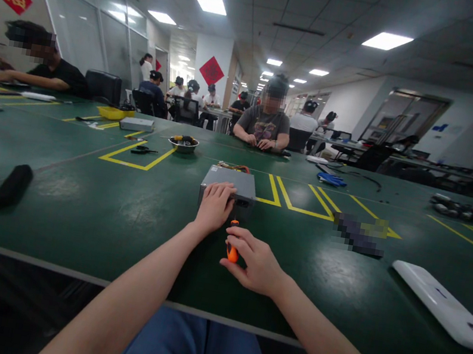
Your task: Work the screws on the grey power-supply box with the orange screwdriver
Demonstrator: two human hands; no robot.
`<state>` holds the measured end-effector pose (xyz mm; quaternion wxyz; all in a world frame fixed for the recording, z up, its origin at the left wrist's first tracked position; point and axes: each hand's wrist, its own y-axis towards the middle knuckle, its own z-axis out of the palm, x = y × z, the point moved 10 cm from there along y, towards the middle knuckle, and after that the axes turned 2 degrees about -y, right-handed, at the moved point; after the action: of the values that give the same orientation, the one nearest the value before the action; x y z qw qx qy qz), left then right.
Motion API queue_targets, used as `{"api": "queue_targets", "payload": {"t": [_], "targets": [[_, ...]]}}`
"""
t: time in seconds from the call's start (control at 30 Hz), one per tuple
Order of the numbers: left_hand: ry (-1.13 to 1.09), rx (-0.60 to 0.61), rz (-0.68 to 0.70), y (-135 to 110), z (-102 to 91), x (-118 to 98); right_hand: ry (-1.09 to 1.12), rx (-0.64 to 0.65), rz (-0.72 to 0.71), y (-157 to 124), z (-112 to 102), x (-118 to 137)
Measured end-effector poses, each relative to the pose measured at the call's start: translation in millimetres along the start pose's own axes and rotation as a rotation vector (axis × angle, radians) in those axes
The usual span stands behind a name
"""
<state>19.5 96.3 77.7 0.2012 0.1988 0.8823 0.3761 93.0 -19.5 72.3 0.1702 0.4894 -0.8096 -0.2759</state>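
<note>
A grey metal computer power supply unit sits on the green table in front of me, with its socket side facing me and a bundle of wires at its far side. My left hand holds it at its near left edge, fingers across the top and thumb at the front face. Between the fingers and thumb of my right hand is a screwdriver with an orange and black handle. It points away from me toward the front of the unit; whether its tip touches a screw cannot be made out.
Yellow tape marks lie on the table. Farther off stand a metal bowl with tools and a yellow tray. A black case lies left, a white device right. Across the table a person works.
</note>
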Motion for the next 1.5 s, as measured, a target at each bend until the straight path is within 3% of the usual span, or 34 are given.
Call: {"api": "queue_targets", "payload": {"t": [0.1, 0.27, 0.5, 0.7, 0.93, 1.13, 1.37, 1.5], "targets": [[-0.006, -0.007, 0.003, 0, -0.3, 0, 0.048, -0.018, 0.031, -1, -2, -4], [-0.005, -0.015, 0.014, 0, -0.1, 0, 0.036, 0.112, -0.008, 0, 7, 3], [0.006, -0.012, 0.008, 0, 0.7, 0, 0.029, -0.062, 0.026, -2, -3, -5], [0.001, -0.025, 0.011, 0, 0.9, 1, 0.033, 0.055, 0.006, -1, 2, 0], [0.003, -0.028, 0.014, 0, 0.5, 0, 0.085, -0.084, 0.046, -2, -4, -8], [0.010, -0.018, 0.014, 0, 0.8, 0, 0.014, -0.005, 0.023, -1, -1, -5], [0.000, -0.029, 0.009, 0, -0.2, 0, -0.138, -0.257, -0.095, -12, -37, 1], [-0.007, -0.034, 0.015, -1, -0.8, 0, -0.145, -0.275, -0.082, -15, -42, -4]]}}
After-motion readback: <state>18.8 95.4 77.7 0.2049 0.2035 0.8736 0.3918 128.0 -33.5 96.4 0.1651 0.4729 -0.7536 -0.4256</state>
